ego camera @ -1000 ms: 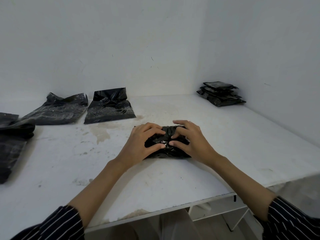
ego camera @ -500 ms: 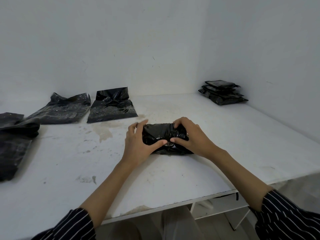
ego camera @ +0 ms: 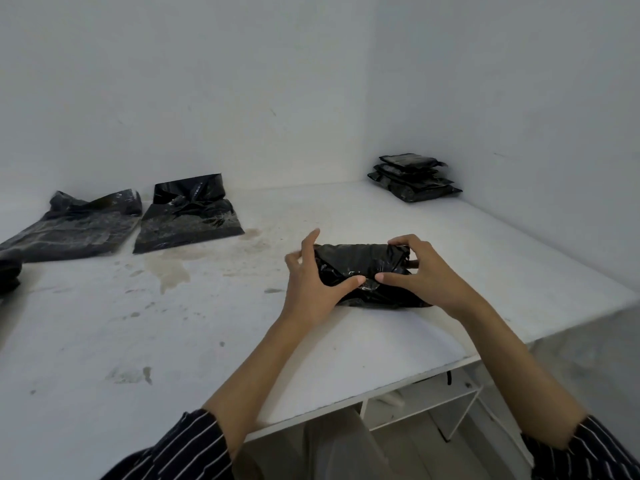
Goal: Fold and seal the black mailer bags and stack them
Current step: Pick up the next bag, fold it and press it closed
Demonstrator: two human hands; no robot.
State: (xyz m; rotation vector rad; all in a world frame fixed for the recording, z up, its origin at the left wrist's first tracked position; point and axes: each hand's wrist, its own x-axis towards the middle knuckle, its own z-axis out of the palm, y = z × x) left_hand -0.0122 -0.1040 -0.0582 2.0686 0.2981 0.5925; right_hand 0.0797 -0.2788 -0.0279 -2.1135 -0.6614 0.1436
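Note:
A folded black mailer bag [ego camera: 358, 268] lies on the white table [ego camera: 214, 327] right of centre, between both hands. My left hand [ego camera: 311, 289] is at its left end, thumb pressing the front fold, fingers raised and spread. My right hand [ego camera: 420, 275] grips its right end, fingers curled over the top edge and thumb on the front. A stack of folded, sealed black bags [ego camera: 414, 176] sits in the far right corner. Two flat open black bags [ego camera: 188, 216] [ego camera: 72, 228] lie at the back left.
Another black bag [ego camera: 8, 278] pokes in at the left edge. White walls close off the back and right sides. The table's front edge runs diagonally below my forearms, with a white frame [ego camera: 433, 407] underneath. Stains mark the tabletop.
The bag has been rolled and lifted slightly toward the right. My left fingers have come off its top and spread upward; my right hand keeps its grip. The view has shifted left.

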